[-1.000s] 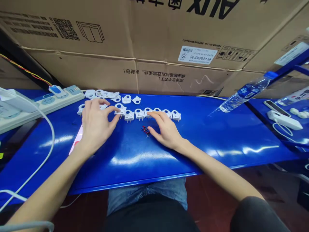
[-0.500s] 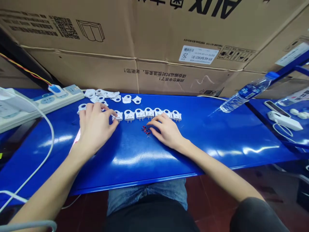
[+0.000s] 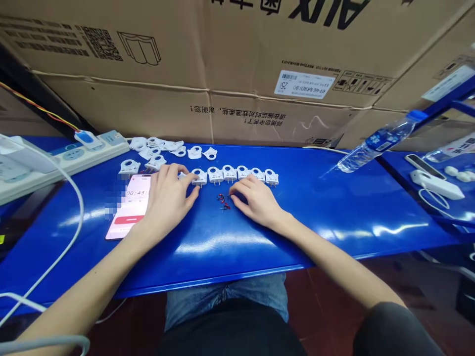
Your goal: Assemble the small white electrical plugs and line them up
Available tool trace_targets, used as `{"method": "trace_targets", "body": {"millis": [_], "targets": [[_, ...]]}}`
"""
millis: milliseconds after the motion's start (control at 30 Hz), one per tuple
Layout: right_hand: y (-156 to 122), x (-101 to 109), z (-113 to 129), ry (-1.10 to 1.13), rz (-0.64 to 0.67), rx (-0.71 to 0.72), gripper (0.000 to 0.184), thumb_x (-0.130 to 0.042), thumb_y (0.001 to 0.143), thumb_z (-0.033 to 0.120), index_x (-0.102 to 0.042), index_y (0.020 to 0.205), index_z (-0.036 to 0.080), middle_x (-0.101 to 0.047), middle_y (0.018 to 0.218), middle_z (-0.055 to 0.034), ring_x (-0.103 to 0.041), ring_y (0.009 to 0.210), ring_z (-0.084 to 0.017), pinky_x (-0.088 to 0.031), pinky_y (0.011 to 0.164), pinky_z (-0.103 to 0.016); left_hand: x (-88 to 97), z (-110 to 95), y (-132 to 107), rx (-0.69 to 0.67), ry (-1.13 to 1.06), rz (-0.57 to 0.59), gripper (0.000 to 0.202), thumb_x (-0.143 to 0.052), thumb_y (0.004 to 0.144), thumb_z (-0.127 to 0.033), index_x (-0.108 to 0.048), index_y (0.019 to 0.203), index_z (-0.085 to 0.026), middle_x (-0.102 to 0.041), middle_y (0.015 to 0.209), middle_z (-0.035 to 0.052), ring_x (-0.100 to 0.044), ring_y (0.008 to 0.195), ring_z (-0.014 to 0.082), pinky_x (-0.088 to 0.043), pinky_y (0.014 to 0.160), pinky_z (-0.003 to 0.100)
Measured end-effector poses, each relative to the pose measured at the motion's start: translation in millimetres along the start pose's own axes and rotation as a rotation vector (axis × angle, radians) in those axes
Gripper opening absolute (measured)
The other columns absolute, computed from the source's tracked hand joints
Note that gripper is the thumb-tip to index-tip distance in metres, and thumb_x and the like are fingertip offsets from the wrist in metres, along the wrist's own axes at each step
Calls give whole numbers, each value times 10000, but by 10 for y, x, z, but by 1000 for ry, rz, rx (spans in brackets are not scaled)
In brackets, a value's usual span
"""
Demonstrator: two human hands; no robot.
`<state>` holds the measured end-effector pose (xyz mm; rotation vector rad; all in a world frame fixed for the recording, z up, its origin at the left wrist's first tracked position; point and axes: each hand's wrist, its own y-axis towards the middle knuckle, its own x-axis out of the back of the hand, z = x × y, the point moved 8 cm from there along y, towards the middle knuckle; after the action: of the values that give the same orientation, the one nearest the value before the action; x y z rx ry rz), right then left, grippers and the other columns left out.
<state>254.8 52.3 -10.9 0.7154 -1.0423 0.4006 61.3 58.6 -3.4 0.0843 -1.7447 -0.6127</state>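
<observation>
On the blue table [image 3: 315, 212], the half-open left hand [image 3: 168, 194] is at a white plug [image 3: 199, 178], and the curled right hand [image 3: 256, 202] is by tiny red-black bits [image 3: 221, 199]; I can't tell if either grips. One finger bump could scatter the bits.

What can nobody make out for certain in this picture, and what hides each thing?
Head view: the right part of the phone, covered by the left hand.
Head view: most of one white plug piece, behind the same hand.
Head view: whether the right hand holds anything, hidden by its own curl.
Head view: the exact number of red-and-black parts, too small and clustered.
Head view: the top of the carton, cut off by the upper edge.
</observation>
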Motion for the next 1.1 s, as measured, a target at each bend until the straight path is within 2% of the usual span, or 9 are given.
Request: {"method": "trace_targets", "body": {"millis": [167, 333, 400, 533, 633, 800, 967, 1100], "targets": [[-9, 92, -32, 63, -83, -48, 104, -570, 1009, 212, -668, 1043, 221, -746, 1037, -67, -628, 978, -257, -529, 875, -408, -28, 9, -12, 36, -53, -17, 197, -605, 939, -353, -703, 1063, -236, -643, 1137, 128, -571, 1137, 386, -471, 973, 554], [-14, 157, -10, 83, -159, -36, 238, -501, 1053, 233, -679, 1209, 215, -738, 1111, -95, -647, 1034, -259, -547, 911, -424, 12, -31, -15, 49, -71, -52, 168, -595, 954, -335, -693, 1050, -236, -642, 1136, 120, -590, 1112, 361, -483, 977, 542], [-17, 191, -9, 98, -189, -37, 249, -498, 1060, 247, -691, 1217, 228, -736, 1111, -96, -652, 1052, -258, -553, 927, -428, 60, -62, -12, 47, -72, -84, 181, -576, 969, -330, -690, 1077, -240, -639, 1160, 125, -600, 1126, 361, -498, 969, 532], [-27, 259, -20, 179, -239, -49, 224, -519, 1060, 259, -706, 1183, 267, -762, 1134, -65, -671, 1077, -255, -558, 962, -454, 123, -165, -18, 12, -167, -131, 208, -534, 1009, -325, -681, 1130, -241, -608, 1346, 133, -611, 1215, 328, -531, 983, 481], [-42, 302, -56, 227, -286, -79, 193, -552, 1063, 304, -710, 1170, 276, -774, 1134, -47, -688, 1066, -248, -565, 958, -455, 87, -273, -44, -39, -256, -112, 228, -498, 1036, -300, -665, 1178, -237, -597, 1470, 113, -626, 1262, 295, -533, 1033, 468], [-63, 307, -100, 274, -330, -94, 172, -612, 1051, 349, -718, 1152, 259, -785, 1103, -39, -701, 1034, -233, -580, 924, -422, -9, -445, -113, -124, -353, -72, 257, -500, 1045, -273, -665, 1242, -259, -754, 1248, 68, -703, 1159, 271, -531, 1041, 484], [-64, 289, -80, 263, -313, -69, 158, -598, 1060, 353, -721, 1123, 278, -786, 1107, -32, -694, 1053, -239, -586, 932, -432, 9, -595, -160, -236, -363, -90, 240, -558, 1021, -252, -670, 1232, -275, -781, 1198, 43, -729, 1049, 267, -537, 855, 442], [-59, 285, -31, 212, -284, -32, 127, -595, 1062, 314, -712, 1096, 278, -791, 1069, -25, -680, 1009, -236, -578, 916, -425, 49, -675, -175, -304, -310, -109, 244, -574, 1007, -219, -674, 1227, -251, -786, 1179, 52, -725, 1030, 256, -525, 864, 425]]}}
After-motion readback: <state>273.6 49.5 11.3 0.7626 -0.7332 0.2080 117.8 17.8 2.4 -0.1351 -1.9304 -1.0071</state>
